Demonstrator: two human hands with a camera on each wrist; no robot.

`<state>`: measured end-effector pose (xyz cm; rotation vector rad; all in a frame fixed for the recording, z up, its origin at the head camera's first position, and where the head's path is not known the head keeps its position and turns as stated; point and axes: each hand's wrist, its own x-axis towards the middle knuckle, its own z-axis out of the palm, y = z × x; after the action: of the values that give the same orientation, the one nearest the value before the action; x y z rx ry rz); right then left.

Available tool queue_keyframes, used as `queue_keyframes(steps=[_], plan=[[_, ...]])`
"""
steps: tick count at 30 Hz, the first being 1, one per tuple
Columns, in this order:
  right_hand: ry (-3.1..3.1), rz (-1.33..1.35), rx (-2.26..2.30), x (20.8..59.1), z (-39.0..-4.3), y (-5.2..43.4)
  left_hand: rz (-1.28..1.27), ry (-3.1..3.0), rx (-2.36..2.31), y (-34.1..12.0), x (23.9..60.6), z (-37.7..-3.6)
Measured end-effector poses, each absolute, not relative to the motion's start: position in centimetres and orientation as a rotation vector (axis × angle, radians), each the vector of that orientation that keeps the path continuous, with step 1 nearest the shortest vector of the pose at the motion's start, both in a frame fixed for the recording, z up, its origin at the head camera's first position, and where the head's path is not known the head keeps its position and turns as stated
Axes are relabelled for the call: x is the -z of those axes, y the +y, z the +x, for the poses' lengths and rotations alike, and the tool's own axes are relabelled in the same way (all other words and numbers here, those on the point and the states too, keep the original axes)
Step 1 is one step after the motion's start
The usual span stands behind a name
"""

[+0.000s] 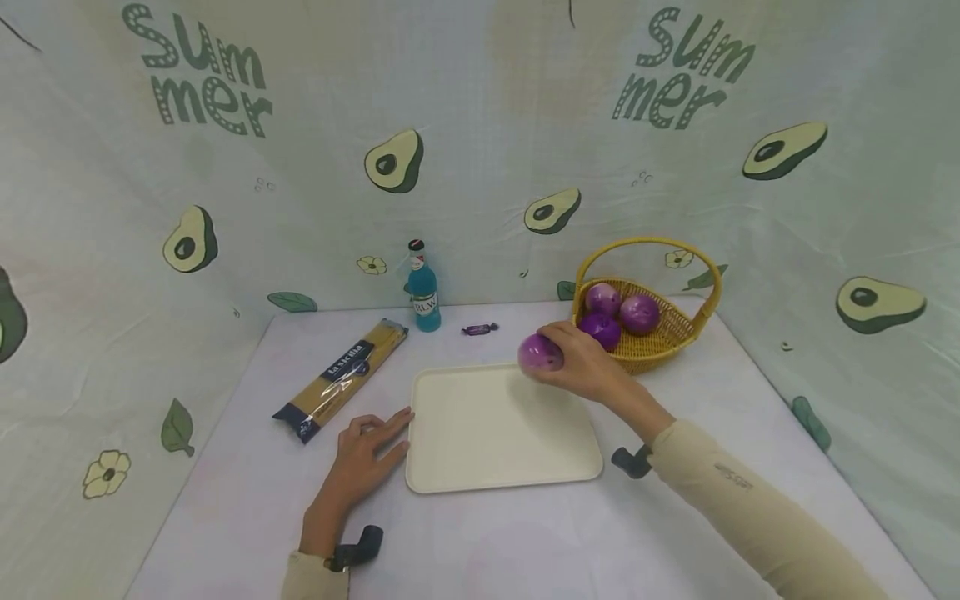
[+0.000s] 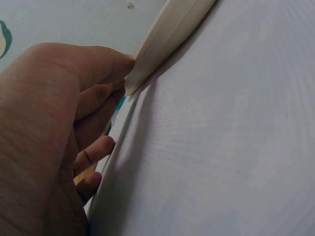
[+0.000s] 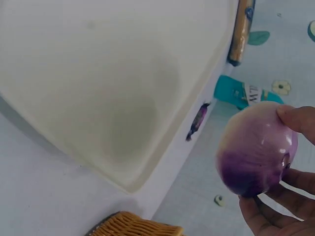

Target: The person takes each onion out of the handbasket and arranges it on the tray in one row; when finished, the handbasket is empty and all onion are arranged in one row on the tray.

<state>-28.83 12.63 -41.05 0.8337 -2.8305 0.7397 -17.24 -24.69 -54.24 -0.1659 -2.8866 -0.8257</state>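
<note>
My right hand (image 1: 585, 362) grips a round purple onion (image 1: 537, 354) over the tray's far right corner. In the right wrist view this onion (image 3: 253, 147) is pale on one side and deep purple on the other, with thumb and fingers around it. A cream rectangular tray (image 1: 498, 433) with a low rim lies on the table with nothing on it. My left hand (image 1: 366, 457) is at the tray's left side, its fingers extended. Thumb and fingertips touch the rim (image 2: 155, 51) in the left wrist view.
A yellow wicker basket (image 1: 660, 354) with a tall handle holds several purple onions at the back right. Behind the tray are a blue bottle (image 1: 426, 296), standing upright, and a purple-wrapped candy (image 1: 480, 329). A spaghetti packet (image 1: 345, 377) lies at the left.
</note>
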Motion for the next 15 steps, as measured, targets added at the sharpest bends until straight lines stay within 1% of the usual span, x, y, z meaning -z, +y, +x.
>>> queue_keyframes(steps=[9, 15], plan=[[-2.817, 0.852, -0.721, 40.3, -28.7, 12.0, -0.179, -2.866, 0.836, -24.3, 54.2, -17.7], [-2.809, 0.917, -0.719, 40.9, -28.9, 11.4, -0.181, -2.85, 0.819, -24.5, 54.7, -17.5]])
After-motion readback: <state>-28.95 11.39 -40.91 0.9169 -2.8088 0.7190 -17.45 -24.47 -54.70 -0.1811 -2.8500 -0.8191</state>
